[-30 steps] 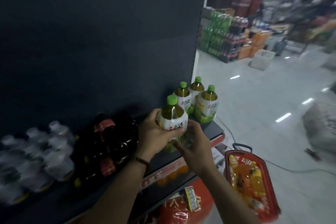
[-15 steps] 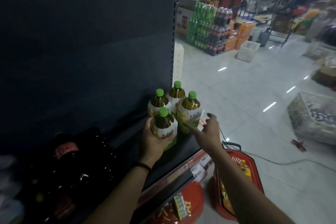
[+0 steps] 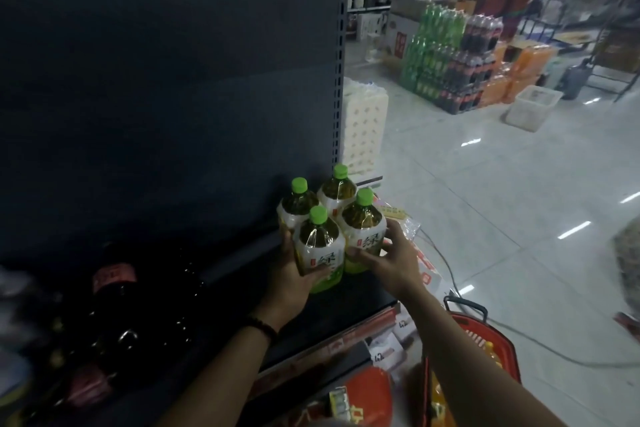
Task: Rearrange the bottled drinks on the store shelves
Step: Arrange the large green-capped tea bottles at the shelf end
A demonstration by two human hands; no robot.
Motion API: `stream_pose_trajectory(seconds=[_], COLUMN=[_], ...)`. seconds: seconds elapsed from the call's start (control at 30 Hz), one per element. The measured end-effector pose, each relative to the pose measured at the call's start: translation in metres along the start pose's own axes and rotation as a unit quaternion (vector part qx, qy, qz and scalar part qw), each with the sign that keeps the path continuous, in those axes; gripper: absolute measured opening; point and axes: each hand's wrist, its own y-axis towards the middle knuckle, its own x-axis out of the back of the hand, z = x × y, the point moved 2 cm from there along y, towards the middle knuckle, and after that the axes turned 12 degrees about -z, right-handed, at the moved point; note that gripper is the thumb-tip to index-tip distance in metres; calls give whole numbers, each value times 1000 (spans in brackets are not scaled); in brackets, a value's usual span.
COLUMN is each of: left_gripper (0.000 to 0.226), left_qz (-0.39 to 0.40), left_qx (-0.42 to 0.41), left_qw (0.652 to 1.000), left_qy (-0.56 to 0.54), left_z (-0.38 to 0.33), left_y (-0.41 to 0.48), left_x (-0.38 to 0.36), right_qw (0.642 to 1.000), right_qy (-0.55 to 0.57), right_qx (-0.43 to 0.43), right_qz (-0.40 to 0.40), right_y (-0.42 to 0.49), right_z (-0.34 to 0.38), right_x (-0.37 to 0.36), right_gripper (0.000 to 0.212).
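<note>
our left hand (image 3: pixel 294 276) grips the front-left tea bottle (image 3: pixel 318 248), fingers curled round its label; our right hand (image 3: pixel 393 258) cups the front-right tea bottle (image 3: pixel 363 227). four green-capped bottles (image 3: pixel 335 191) stand bunched at the shelf (image 3: pixel 346 305) end; we judge the red basket (image 3: pixel 504 340) holds more to place

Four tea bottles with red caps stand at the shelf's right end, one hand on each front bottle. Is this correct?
Only the colour is wrong: the head view shows green caps. The left hand holds the front left bottle, the right hand the front right bottle, at the shelf's right end.
</note>
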Motion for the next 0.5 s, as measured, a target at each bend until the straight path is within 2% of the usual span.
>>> stream_pose_trajectory(seconds=[0.17,0.37,0.43,0.5], left_gripper=[114,111,111,104], left_qz=[-22,-39,-37,-38], left_qx=[25,16,14,16], left_qw=[999,999,999,997], left_qy=[10,24,37,71], left_z=[7,7,0,-11], left_y=[0,-3,-6,-13], left_x=[-1,-1,3,10], right_qw=[1000,999,1000,996], right_qy=[-2,-8,-13,-41], right_qx=[19,34,27,0], right_qz=[14,28,4,-79], right_y=[3,-3,-9,-22], right_z=[2,0,1,3], right_x=[3,2,0,-2], right_gripper=[77,80,81,72])
